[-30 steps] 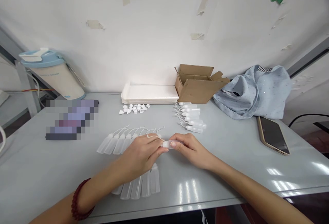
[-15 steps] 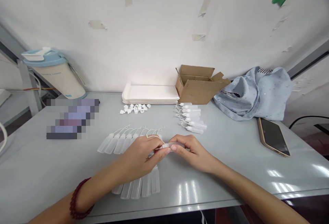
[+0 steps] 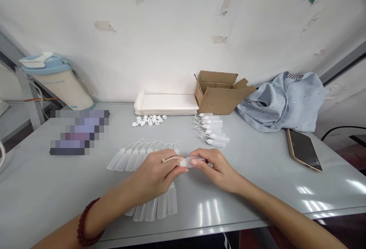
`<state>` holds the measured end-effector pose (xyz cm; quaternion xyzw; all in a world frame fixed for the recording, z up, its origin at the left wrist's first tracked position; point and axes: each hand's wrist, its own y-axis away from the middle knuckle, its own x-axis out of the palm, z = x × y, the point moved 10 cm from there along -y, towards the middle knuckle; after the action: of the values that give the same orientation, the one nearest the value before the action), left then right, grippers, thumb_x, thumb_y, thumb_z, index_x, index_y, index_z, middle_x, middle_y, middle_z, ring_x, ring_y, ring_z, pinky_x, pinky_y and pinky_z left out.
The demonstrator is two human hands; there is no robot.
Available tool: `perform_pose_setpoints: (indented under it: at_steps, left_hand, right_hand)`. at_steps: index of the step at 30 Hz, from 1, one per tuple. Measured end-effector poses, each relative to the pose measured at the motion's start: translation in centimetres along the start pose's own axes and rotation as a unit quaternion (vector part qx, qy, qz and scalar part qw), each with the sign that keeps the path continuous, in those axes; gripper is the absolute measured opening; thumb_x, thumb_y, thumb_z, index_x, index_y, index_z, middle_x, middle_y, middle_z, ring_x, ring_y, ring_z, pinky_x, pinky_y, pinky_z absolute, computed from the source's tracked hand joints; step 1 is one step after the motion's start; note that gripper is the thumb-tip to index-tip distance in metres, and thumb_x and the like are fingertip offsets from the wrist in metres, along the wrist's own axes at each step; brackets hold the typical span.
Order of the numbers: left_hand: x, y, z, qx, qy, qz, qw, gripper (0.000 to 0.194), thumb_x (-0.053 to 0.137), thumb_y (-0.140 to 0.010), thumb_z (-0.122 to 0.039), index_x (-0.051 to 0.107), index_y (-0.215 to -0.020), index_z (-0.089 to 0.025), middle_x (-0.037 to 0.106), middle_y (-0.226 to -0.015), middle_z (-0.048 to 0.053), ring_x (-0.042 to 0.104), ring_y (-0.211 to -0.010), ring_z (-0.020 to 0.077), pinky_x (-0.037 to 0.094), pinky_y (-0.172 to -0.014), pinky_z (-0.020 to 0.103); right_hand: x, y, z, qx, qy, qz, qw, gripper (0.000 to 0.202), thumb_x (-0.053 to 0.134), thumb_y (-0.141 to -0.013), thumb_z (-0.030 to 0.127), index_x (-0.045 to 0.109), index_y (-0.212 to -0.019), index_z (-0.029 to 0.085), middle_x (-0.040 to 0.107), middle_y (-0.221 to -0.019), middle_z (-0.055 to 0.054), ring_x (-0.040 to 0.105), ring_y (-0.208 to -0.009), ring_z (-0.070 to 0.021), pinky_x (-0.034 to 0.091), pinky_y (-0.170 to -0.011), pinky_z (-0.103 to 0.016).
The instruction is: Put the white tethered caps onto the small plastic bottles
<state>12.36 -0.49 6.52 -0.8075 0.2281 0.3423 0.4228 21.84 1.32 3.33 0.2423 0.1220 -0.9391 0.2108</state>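
Note:
A small translucent squeeze bottle is held sideways between my two hands above the table. My left hand pinches its white cap between thumb and fingers; a thin white tail sticks out leftward over the knuckles. Closed round the bottle's body is my right hand, thumb on top. Beyond and partly under my left hand lies a row of similar bottles with thin white tails. Several more bottles, tops hidden by my left hand and forearm, lie nearer to me.
Loose white caps lie before a white stack of trays. Capped bottles are grouped below an open cardboard box. A blue cloth bag and phone are right; a tumbler stands left.
My left hand's fingers have turned slightly at the cap, and its white tail now points more level to the left. My right hand keeps its grip on the bottle; the view has shifted a little.

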Motion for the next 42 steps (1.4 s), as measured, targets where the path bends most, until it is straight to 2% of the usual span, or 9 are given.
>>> perform_pose_setpoints:
  at_steps: [3,5,8,15,20,26,31,37,42]
  left_hand:
    - [-0.1,0.3,-1.4,0.065,-0.076,-0.025,0.995,0.018,0.043,-0.095,-0.013,0.056,-0.082,-0.014,0.054,-0.066,0.002,0.041,-0.058,0.0129,0.033,-0.053,0.026]
    - [-0.3,0.3,-1.4,0.062,-0.074,-0.031,0.995,0.017,0.045,-0.094,-0.015,0.055,-0.081,-0.015,0.054,-0.065,0.002,0.042,-0.058,0.0128,0.034,-0.053,0.025]
    - [-0.1,0.0,0.3,-0.031,0.008,0.004,0.999,0.02,0.048,-0.094,-0.025,0.055,-0.078,-0.015,0.053,-0.065,0.0,0.044,-0.056,0.0108,0.034,-0.052,0.023]
    - [1.9,0.5,3.1,-0.236,0.184,0.103,0.949,0.042,0.032,-0.097,-0.034,0.045,-0.06,-0.017,0.045,-0.056,-0.004,0.042,-0.052,0.009,0.033,-0.05,0.022]
    - [2.4,1.0,3.7,-0.277,0.219,0.117,0.928,0.046,0.031,-0.097,-0.038,0.044,-0.058,-0.017,0.044,-0.055,-0.004,0.041,-0.051,0.0086,0.033,-0.05,0.021]
    - [2.7,1.1,3.5,-0.293,0.234,0.142,0.916,0.045,0.032,-0.096,-0.038,0.046,-0.059,-0.017,0.047,-0.055,-0.004,0.044,-0.051,0.0093,0.035,-0.05,0.021]
    - [2.3,0.5,3.1,-0.24,0.17,0.122,0.948,0.041,0.035,-0.095,-0.032,0.041,-0.057,-0.017,0.04,-0.052,-0.005,0.038,-0.049,0.0089,0.032,-0.051,0.023]
    - [1.2,0.1,1.3,-0.086,0.041,0.053,0.994,0.035,0.039,-0.097,-0.028,0.043,-0.064,-0.017,0.038,-0.057,-0.006,0.033,-0.049,0.0084,0.027,-0.048,0.022]
    - [0.9,0.4,-0.2,0.013,-0.085,0.023,0.996,0.034,0.034,-0.099,-0.024,0.046,-0.068,-0.016,0.042,-0.059,-0.003,0.034,-0.051,0.0111,0.028,-0.048,0.024]
  right_hand:
    - [0.0,0.1,-0.5,0.025,-0.047,0.003,0.999,0.034,0.044,-0.093,0.039,0.063,-0.079,0.014,0.044,-0.057,0.003,0.035,-0.05,-0.0086,0.028,-0.048,-0.023]
    - [0.1,0.1,-0.9,0.042,-0.081,0.003,0.996,0.037,0.044,-0.093,0.041,0.06,-0.073,0.014,0.037,-0.055,0.005,0.03,-0.049,-0.0079,0.025,-0.047,-0.023]
    - [0.1,0.1,-0.9,0.046,-0.094,-0.003,0.994,0.038,0.044,-0.093,0.041,0.059,-0.071,0.015,0.034,-0.054,0.006,0.029,-0.049,-0.0077,0.024,-0.047,-0.022]
    - [-0.4,0.2,1.6,-0.084,0.008,-0.046,0.995,0.024,0.046,-0.093,0.031,0.064,-0.09,0.015,0.063,-0.075,-0.004,0.053,-0.064,-0.0131,0.04,-0.059,-0.025]
    - [-0.4,0.7,2.5,-0.144,0.047,-0.063,0.986,0.022,0.047,-0.094,0.027,0.064,-0.096,0.014,0.059,-0.071,-0.003,0.051,-0.061,-0.0133,0.041,-0.058,-0.024]
    - [-0.4,0.7,2.6,-0.151,0.059,-0.062,0.985,0.023,0.045,-0.095,0.026,0.063,-0.098,0.013,0.061,-0.076,-0.005,0.051,-0.064,-0.0138,0.042,-0.06,-0.025]
    - [-0.3,0.6,2.0,-0.12,0.037,-0.054,0.991,0.024,0.042,-0.095,0.027,0.062,-0.096,0.014,0.063,-0.078,-0.005,0.055,-0.067,-0.0141,0.043,-0.063,-0.025]
    - [0.4,0.2,-0.3,-0.007,-0.024,-0.007,1.0,0.03,0.038,-0.096,0.034,0.061,-0.088,0.015,0.059,-0.074,-0.002,0.053,-0.065,-0.0128,0.039,-0.061,-0.025]
    - [0.8,-0.1,-1.7,0.073,-0.093,0.023,0.993,0.04,0.04,-0.094,0.046,0.051,-0.071,0.016,0.035,-0.058,0.005,0.031,-0.052,-0.0086,0.027,-0.05,-0.023]
